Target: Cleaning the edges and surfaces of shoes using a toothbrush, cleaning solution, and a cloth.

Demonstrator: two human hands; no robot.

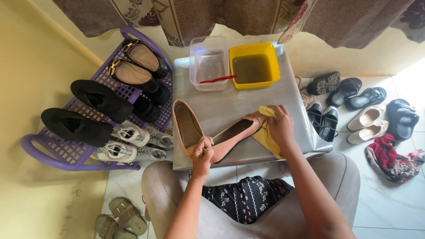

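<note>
Left hand (202, 152) fingers pinched on pink flat shoe (232, 135) heel | long axis runs up-right to toe | right hand (279, 126) presses yellow cloth (265, 137) there

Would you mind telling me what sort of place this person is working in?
Probably a home, a tiled corner by a curtained wall used for shoe care. A purple shoe rack holds pairs, more shoes lie on the floor, and the hands wipe a pink shoe with a yellow cloth.
</note>
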